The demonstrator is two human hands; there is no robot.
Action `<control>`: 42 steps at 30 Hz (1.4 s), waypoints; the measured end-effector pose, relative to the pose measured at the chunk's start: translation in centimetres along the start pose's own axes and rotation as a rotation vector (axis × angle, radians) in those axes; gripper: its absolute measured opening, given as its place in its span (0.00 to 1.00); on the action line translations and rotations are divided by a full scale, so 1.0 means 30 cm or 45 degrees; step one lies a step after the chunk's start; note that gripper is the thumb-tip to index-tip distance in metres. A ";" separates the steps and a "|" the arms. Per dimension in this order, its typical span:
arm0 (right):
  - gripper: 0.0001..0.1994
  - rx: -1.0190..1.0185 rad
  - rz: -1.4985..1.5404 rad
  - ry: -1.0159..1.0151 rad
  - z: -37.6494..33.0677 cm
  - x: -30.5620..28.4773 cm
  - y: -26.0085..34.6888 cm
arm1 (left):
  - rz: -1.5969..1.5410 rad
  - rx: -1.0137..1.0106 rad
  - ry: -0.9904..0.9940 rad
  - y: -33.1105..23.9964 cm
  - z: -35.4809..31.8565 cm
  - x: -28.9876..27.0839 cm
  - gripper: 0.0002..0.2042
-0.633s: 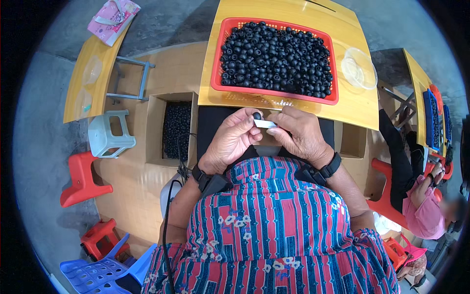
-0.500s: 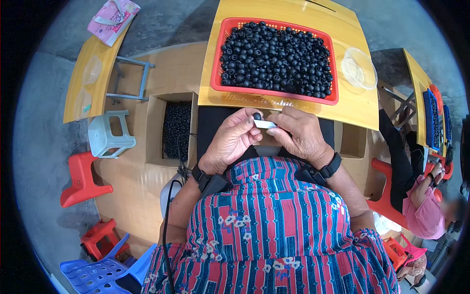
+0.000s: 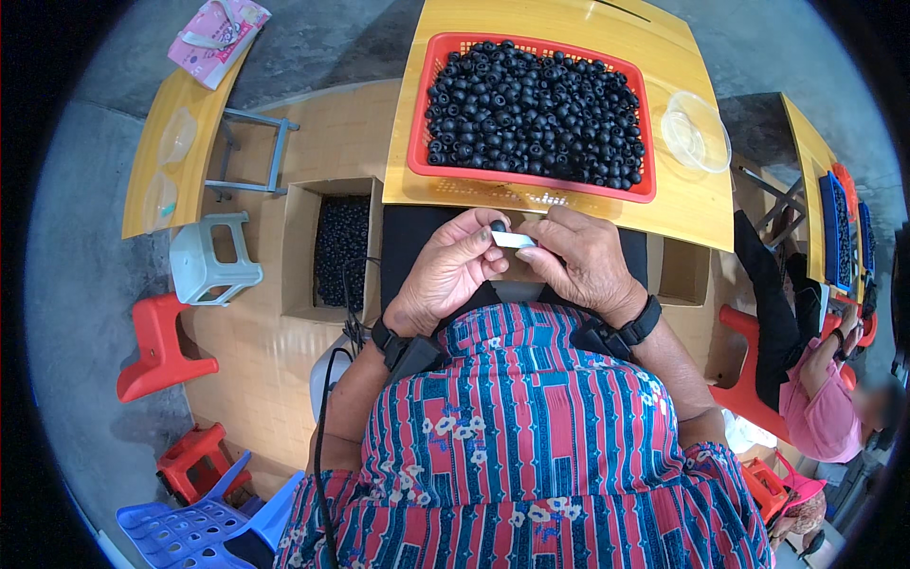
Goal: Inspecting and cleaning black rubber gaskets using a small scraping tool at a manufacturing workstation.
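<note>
My left hand [image 3: 448, 270] pinches a small round black piece [image 3: 498, 226] between thumb and fingertips, just off the table's near edge. In my right hand [image 3: 583, 258] is a small flat white blade-like tool [image 3: 514, 241], gripped between thumb and curled fingers. Its free end reaches the black piece and the left fingertips; the end inside my right hand is hidden. Beyond both hands, a red plastic basket [image 3: 414, 142] full of similar black pieces, many with a hole, rests on the yellow table [image 3: 403, 185].
A clear round plastic tub [image 3: 697, 133] stands right of the basket. Left of my legs, an open cardboard box [image 3: 301, 251] holds more black pieces; another carton [image 3: 684, 273] is at the right. A pale blue stool [image 3: 216, 261] stands farther left. A co-worker in pink [image 3: 823, 408] sits at right.
My hands, the black piece and the white tool stay almost in place. At the far right, the co-worker's forearms have shifted toward their table.
</note>
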State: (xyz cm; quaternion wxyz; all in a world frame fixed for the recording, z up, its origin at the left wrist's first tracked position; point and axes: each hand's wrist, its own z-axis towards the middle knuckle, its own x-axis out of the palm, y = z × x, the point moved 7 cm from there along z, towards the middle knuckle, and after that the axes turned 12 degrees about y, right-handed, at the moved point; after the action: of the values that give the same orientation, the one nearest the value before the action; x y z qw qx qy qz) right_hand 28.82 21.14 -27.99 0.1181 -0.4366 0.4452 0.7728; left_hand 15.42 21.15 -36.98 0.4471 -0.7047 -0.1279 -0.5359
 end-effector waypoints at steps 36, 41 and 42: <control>0.08 0.181 0.071 -0.039 -0.036 0.024 -0.087 | 0.139 -0.048 0.050 0.011 -0.018 -0.015 0.09; 0.11 0.228 0.450 -0.110 -0.050 0.025 -0.120 | 0.143 -0.040 0.009 0.012 -0.013 -0.012 0.07; 0.12 0.201 0.551 -0.099 -0.044 0.029 -0.111 | 0.143 -0.040 0.010 0.014 -0.013 -0.013 0.07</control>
State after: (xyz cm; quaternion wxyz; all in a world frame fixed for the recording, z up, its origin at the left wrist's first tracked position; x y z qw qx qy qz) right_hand 30.96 21.85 -30.91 0.0004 -0.2904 0.5826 0.7591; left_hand 15.29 20.75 -37.52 0.4659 -0.7155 -0.0779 -0.5147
